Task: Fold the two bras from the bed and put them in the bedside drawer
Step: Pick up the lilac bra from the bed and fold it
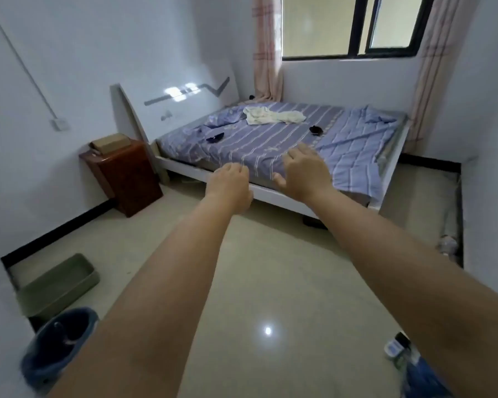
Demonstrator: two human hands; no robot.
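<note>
Two dark bras lie on the bed (282, 193), well apart: one (215, 137) near the headboard end, the other (316, 130) further along the striped purple sheet, past a crumpled white garment (272, 115). Both arms reach out over the tiled floor, short of the mattress edge. The left hand (231, 182) hangs loosely curled, holding nothing; the right hand (302, 170) is spread wide and empty. The brown bedside cabinet (124, 176) stands left of the bed, a cardboard box (110, 142) on top

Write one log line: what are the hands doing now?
stage: approach | left hand: empty | right hand: empty | two dark bras: on bed, untouched
</note>
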